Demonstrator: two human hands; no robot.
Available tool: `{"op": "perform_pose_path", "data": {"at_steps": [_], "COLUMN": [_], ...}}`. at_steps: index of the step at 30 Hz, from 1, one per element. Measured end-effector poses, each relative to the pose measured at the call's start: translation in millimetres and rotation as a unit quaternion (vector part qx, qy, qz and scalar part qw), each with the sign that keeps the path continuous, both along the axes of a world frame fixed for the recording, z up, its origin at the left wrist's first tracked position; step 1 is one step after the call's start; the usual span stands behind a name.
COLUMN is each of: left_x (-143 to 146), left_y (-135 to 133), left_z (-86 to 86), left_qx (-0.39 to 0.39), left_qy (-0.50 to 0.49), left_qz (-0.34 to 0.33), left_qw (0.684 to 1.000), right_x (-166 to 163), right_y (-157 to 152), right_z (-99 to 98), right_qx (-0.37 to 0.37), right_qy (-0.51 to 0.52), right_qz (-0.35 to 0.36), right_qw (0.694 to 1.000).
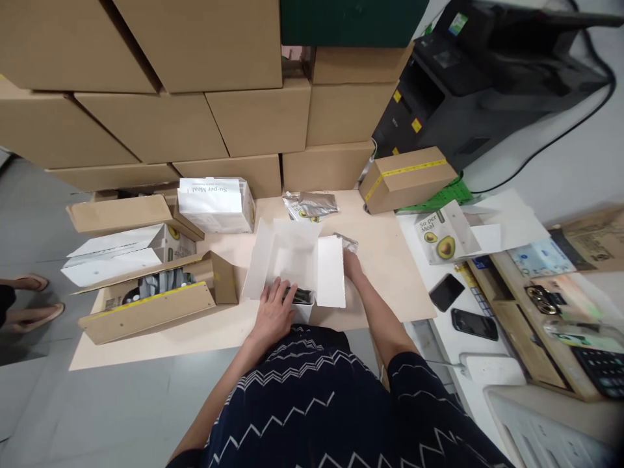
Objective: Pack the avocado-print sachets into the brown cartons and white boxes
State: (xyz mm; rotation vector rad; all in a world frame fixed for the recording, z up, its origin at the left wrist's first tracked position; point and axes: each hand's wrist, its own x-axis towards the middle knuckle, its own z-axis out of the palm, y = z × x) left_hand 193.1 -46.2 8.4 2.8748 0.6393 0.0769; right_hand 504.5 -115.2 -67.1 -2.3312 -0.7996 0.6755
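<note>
Flaps of the open white carton [292,260] stand spread outward on the pale wooden tabletop [385,260], directly ahead of the person. The left hand [275,312] lies on the carton's near rim, fingers extended and slightly spread, with the fingertips resting on the dark packets [299,296] inside the carton; nothing is clasped in it. The right hand [351,265] sits just beyond the carton's right flap, against a small silver pouch [347,242]. Its fingers are partly hidden by the flap, so it cannot be determined whether they close on the pouch. Behind the carton lie more silver pouches [310,205]. To the carton's rear left stands a closed white Super Meal box [217,205]. To its left lies a long brown carton [156,305] with yellow tape, open and containing silver pouches. To its rear right sits a sealed brown carton [407,177], with a black printer [487,78] farther back. To the carton's right are a flattened Super Meal sleeve [441,237] printed with avocados and two dark phones [446,291]. Stacked cardboard boxes [195,84] form a wall behind everything. Well to the carton's left, another person's feet [29,300] rest on the grey floor.
</note>
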Motion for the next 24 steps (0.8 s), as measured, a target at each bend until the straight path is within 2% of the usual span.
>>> {"op": "perform_pose_path", "data": {"at_steps": [2, 3, 5, 7, 9, 12, 15, 19, 22, 24], "left_x": [-0.3, -0.4, -0.6, -0.8, -1.0, -1.4, -1.5, -1.5, -1.4, -1.2], "left_y": [0.2, 0.4, 0.7, 1.1, 1.4, 1.6, 1.7, 1.8, 1.5, 1.2], "left_z": [0.1, 0.2, 0.4, 0.2, -0.7, -2.5, -3.8, -3.9, -2.6, -1.1], "left_qx": [0.001, 0.002, 0.004, 0.005, 0.007, 0.009, 0.008, 0.006, 0.004, 0.001], "left_qy": [-0.005, -0.006, -0.009, -0.01, -0.011, -0.011, -0.014, -0.018, -0.017, -0.016], "left_qz": [-0.002, -0.003, -0.002, -0.004, -0.007, -0.011, -0.011, -0.011, -0.009, -0.008], "left_qw": [1.0, 1.0, 1.0, 1.0, 1.0, 1.0, 1.0, 1.0, 1.0, 1.0], "right_x": [12.8, 17.7, 24.2, 27.1, 28.1, 28.9, 27.7, 18.0, 3.7, -8.5], "right_y": [-9.4, -15.0, -27.2, -39.3, -49.3, -57.8, -59.1, -55.0, -48.5, -42.8], "right_z": [2.3, 4.8, 13.2, 25.4, 38.8, 57.0, 73.6, 100.3, 124.1, 140.7], "right_qx": [0.106, 0.167, 0.278, 0.37, 0.437, 0.49, 0.515, 0.521, 0.51, 0.479], "right_qy": [0.091, 0.156, 0.286, 0.375, 0.41, 0.418, 0.409, 0.383, 0.342, 0.298], "right_qz": [-0.11, -0.168, -0.241, -0.263, -0.275, -0.3, -0.291, -0.273, -0.221, -0.155], "right_qw": [0.984, 0.959, 0.885, 0.809, 0.752, 0.704, 0.695, 0.712, 0.758, 0.811]}}
